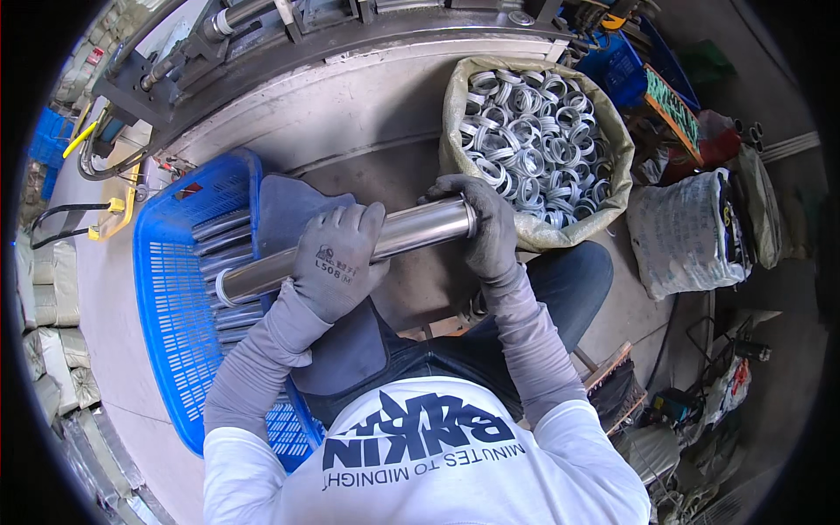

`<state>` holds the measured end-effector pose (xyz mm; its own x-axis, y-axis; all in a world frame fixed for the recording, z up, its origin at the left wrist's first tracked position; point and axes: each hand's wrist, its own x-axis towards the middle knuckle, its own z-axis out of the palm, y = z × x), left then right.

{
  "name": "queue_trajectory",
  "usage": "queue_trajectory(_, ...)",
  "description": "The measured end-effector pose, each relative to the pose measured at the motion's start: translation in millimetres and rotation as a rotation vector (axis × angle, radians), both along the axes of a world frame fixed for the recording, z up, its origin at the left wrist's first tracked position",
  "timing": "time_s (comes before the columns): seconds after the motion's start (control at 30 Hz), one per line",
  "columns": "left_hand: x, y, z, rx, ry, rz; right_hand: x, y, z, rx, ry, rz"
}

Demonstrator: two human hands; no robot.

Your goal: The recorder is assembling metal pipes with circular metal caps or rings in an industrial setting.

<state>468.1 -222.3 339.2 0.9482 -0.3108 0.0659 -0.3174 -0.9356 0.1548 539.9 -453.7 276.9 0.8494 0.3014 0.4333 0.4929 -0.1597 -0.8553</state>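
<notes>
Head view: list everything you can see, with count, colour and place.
Held tube: 1, silver, across both hands
Basket tubes: several, silver, inside basket
Basket: 1, blue, left
Pad: 1, dark grey, over basket's right side
Rings: many, silvery, in open sack
Open sack: 1, beige, ahead right
Machine: 1, dark, top
Closer sack: 1, whitish, right
Packages: several, pale, far left
Clutter: uncountable, mixed, lower right
Shirt: 1, white, bottom
Trousers: 1, dark, below hands
Left hand: 1, grey-gloved, gripping tube's middle
Right hand: 1, grey-gloved, at tube's right end
</notes>
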Motion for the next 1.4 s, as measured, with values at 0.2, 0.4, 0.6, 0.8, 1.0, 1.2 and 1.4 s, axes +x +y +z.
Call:
queue_trajectory(0.2, 4, -3, -2, 0.05, 0.018, -0.019, 9, -2, -4, -0.172, -0.34, -0.033)
queue_trajectory(0.4, 9, -1, 2, 0.065, 0.019, -0.063, 9, -2, -21, -0.212, -0.291, -0.046)
queue_trajectory(0.6, -9, 25, 10, 0.062, -0.017, -0.007, 71, -71, -41, 0.017, 0.132, -0.153)
queue_trajectory(0.8, -13, 29, -3, 0.01, -0.063, 0.03, 110, -109, -66, -0.887, 0.18, -0.589)
queue_trajectory(1.0, -14, 32, -1, -0.029, -0.064, 0.005, 103, -109, -59, -0.226, 0.354, -0.433)
queue_trajectory(1.2, -17, 36, 2, -0.037, -0.052, -0.016, 50, -90, 20, 0.431, 0.824, -0.283)
queue_trajectory(1.4, 16, 41, 28, -0.058, -0.077, -0.02, 54, -113, -10, 0.906, 1.085, -0.038)
